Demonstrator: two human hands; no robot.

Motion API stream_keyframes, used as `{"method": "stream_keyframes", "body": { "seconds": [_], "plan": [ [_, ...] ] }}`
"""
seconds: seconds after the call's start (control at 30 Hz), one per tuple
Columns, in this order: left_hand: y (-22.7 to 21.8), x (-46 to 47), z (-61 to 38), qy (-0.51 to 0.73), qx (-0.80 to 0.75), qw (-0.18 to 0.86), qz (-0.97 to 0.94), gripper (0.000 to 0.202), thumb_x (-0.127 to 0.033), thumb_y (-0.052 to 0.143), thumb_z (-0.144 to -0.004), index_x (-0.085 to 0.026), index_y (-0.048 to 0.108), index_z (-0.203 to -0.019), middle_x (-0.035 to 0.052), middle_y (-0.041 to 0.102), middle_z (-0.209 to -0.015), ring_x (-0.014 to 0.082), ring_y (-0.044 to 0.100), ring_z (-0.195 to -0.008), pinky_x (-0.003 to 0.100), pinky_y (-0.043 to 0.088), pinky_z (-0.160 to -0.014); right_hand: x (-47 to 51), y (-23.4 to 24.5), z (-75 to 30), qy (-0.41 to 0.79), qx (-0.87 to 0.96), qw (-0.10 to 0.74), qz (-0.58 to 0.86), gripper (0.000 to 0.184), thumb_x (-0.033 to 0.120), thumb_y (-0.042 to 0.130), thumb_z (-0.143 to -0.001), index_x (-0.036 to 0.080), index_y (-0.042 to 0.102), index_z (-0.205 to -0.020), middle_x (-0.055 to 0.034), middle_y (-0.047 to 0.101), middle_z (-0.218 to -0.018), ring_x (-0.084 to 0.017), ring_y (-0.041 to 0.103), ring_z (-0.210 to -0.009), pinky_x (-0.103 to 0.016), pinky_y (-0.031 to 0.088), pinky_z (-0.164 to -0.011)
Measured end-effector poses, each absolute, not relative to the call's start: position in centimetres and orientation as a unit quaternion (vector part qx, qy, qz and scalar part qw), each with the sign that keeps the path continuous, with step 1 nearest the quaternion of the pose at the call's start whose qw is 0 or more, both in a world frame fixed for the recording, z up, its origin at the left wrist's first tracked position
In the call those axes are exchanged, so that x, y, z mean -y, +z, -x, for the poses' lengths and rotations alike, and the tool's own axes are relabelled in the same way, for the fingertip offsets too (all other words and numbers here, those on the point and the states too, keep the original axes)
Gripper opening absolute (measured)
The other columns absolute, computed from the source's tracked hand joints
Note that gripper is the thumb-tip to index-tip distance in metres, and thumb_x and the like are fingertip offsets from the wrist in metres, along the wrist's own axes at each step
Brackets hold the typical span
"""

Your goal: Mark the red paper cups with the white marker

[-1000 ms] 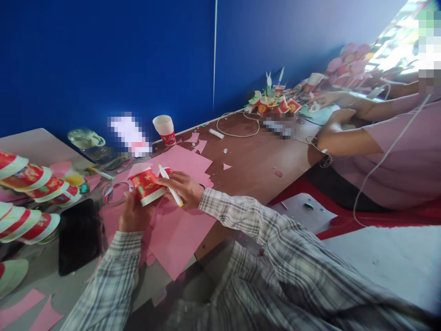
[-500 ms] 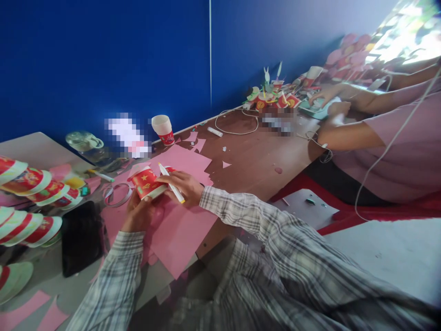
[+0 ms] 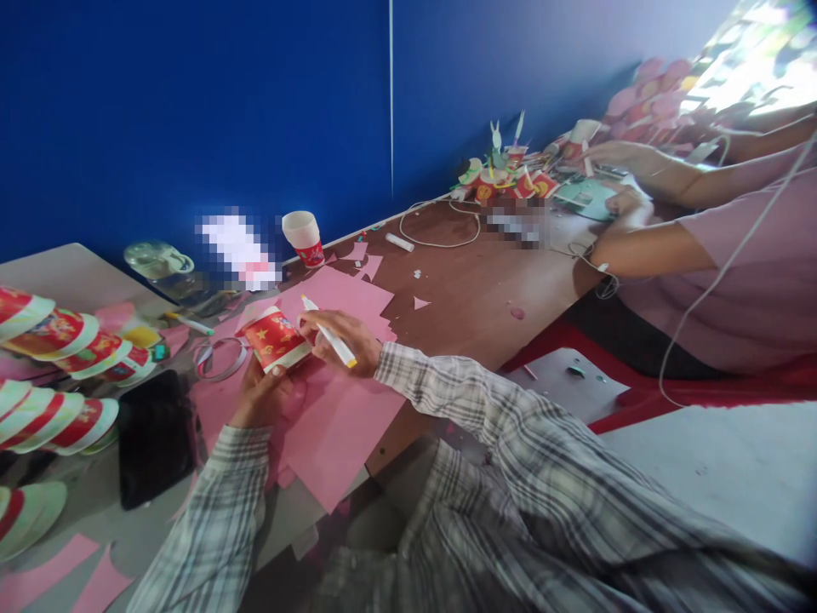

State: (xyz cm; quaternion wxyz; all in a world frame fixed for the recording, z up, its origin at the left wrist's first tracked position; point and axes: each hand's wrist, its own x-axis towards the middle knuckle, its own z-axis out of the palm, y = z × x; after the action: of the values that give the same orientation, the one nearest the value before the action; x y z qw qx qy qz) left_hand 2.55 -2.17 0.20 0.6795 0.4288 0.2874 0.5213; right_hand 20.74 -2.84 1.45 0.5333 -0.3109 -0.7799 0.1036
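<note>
My left hand (image 3: 265, 393) grips a red and white paper cup (image 3: 276, 338) from below, tilted on its side above pink paper (image 3: 341, 434). Gold stars and coloured prints cover the cup's red band. In my right hand (image 3: 348, 336) is a white marker pen (image 3: 333, 336) with yellow ends, held slanting next to the cup's right end. The right fingertips are close to that end; whether they touch it I cannot tell. A roll of tape (image 3: 220, 359) lies just left of the cup.
Stacked paper cups (image 3: 77, 340) and a black tablet-like slab (image 3: 157, 438) are on the left. Another cup pair (image 3: 302, 238) stands near the blue wall. To the right, a co-worker's arms (image 3: 664, 243) reach over a light green box (image 3: 587, 197). Cables cross the table.
My right hand has drawn slightly right with the marker, and the cup has turned a little in my left hand. The co-worker's far hand has lifted from the green box.
</note>
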Motion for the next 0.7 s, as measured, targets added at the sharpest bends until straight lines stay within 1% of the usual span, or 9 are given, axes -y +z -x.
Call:
{"method": "stream_keyframes", "body": {
  "seconds": [0.1, 0.17, 0.3, 0.4, 0.5, 0.6, 0.7],
  "plan": [
    [0.24, 2.09, -2.55, 0.511, -0.277, 0.688, -0.435, 0.062, -0.032, 0.073, -0.054, -0.024, 0.050, -0.110, 0.0114, 0.056, -0.112, 0.0258, 0.056, -0.100, 0.044, 0.046, -0.080, 2.92, 1.42, -20.98, 0.097, 0.759, 0.561, 0.315, 0.035, 0.027, 0.039, -0.090, 0.013, 0.046, -0.122, -0.0097, 0.062, -0.109, -0.014, 0.059, -0.110, -0.031, 0.047, -0.103],
    [0.26, 2.10, -2.52, 0.507, -0.275, 0.692, -0.435, 0.061, -0.032, 0.073, -0.055, -0.024, 0.049, -0.111, 0.0115, 0.056, -0.113, 0.0257, 0.055, -0.101, 0.043, 0.045, -0.081, 3.04, 1.45, -20.99, 0.096, 0.746, 0.570, 0.331, 0.033, 0.027, 0.038, -0.091, 0.012, 0.050, -0.117, -0.0104, 0.063, -0.108, -0.014, 0.060, -0.108, -0.032, 0.048, -0.101],
    [0.31, 2.21, -2.46, 0.502, -0.275, 0.694, -0.437, 0.064, -0.031, 0.073, -0.055, -0.024, 0.048, -0.113, 0.0110, 0.057, -0.112, 0.0254, 0.055, -0.102, 0.043, 0.045, -0.082, 3.39, 1.87, -20.75, 0.102, 0.755, 0.558, 0.329, 0.032, 0.029, 0.040, -0.090, 0.010, 0.055, -0.111, -0.0118, 0.063, -0.102, -0.015, 0.059, -0.103, -0.034, 0.049, -0.099],
    [0.30, 2.29, -2.44, 0.495, -0.272, 0.693, -0.449, 0.061, -0.031, 0.071, -0.059, -0.023, 0.046, -0.114, 0.0108, 0.056, -0.112, 0.0237, 0.055, -0.102, 0.044, 0.044, -0.083, 3.51, 2.03, -20.60, 0.097, 0.793, 0.524, 0.296, 0.036, 0.033, 0.040, -0.090, 0.007, 0.053, -0.112, -0.0138, 0.061, -0.105, -0.015, 0.057, -0.104, -0.034, 0.048, -0.100],
    [0.27, 2.31, -2.48, 0.497, -0.275, 0.686, -0.455, 0.060, -0.032, 0.070, -0.059, -0.023, 0.046, -0.114, 0.0100, 0.056, -0.111, 0.0235, 0.055, -0.101, 0.045, 0.043, -0.084, 3.44, 1.73, -20.51, 0.094, 0.811, 0.501, 0.288, 0.038, 0.032, 0.035, -0.092, 0.006, 0.052, -0.114, -0.0141, 0.061, -0.108, -0.014, 0.056, -0.107, -0.034, 0.045, -0.104],
    [0.22, 2.28, -2.53, 0.500, -0.276, 0.681, -0.459, 0.062, -0.033, 0.072, -0.057, -0.023, 0.046, -0.112, 0.0098, 0.055, -0.113, 0.0241, 0.055, -0.102, 0.046, 0.043, -0.085, 3.32, 1.29, -20.38, 0.088, 0.807, 0.498, 0.305, 0.037, 0.030, 0.034, -0.092, 0.007, 0.052, -0.115, -0.0133, 0.062, -0.110, -0.014, 0.056, -0.109, -0.033, 0.044, -0.105],
    [0.06, 2.15, -2.48, 0.499, -0.278, 0.677, -0.464, 0.061, -0.033, 0.072, -0.057, -0.022, 0.047, -0.110, 0.0099, 0.056, -0.111, 0.0240, 0.055, -0.101, 0.046, 0.043, -0.084, 3.27, 1.05, -20.22, 0.082, 0.796, 0.503, 0.325, 0.037, 0.029, 0.036, -0.091, 0.007, 0.050, -0.117, -0.0138, 0.061, -0.112, -0.016, 0.057, -0.111, -0.034, 0.046, -0.104]
  ]
}}
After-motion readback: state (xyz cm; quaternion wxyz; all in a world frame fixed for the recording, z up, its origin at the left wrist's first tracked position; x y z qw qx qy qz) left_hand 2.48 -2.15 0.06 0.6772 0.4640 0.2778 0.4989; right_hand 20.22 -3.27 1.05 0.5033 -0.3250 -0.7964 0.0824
